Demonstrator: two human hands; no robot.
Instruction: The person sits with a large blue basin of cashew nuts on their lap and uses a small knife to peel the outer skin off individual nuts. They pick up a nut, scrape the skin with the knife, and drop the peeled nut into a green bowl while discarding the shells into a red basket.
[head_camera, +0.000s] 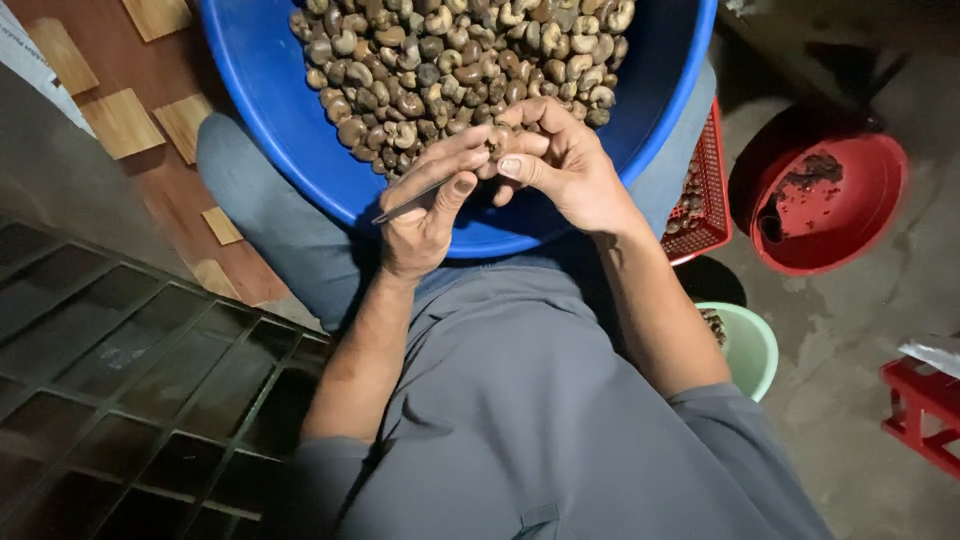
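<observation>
Peeling a nut over the basin.
Left hand closed on a pick, right hand pinching the nut; best pry shallowly, away from fingers.

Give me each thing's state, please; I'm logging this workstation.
Left hand: gripping a thin metal pick.
Right hand: pinching one nut.
Blue basin: on the lap, heaped with nuts.
Red bowl: nearly empty, dark scraps inside.
Green bowl: partly hidden, a few nuts showing.
Red basket: holds some nuts.

One head camera looks steeply down (close in) over the lap and blue basin.
</observation>
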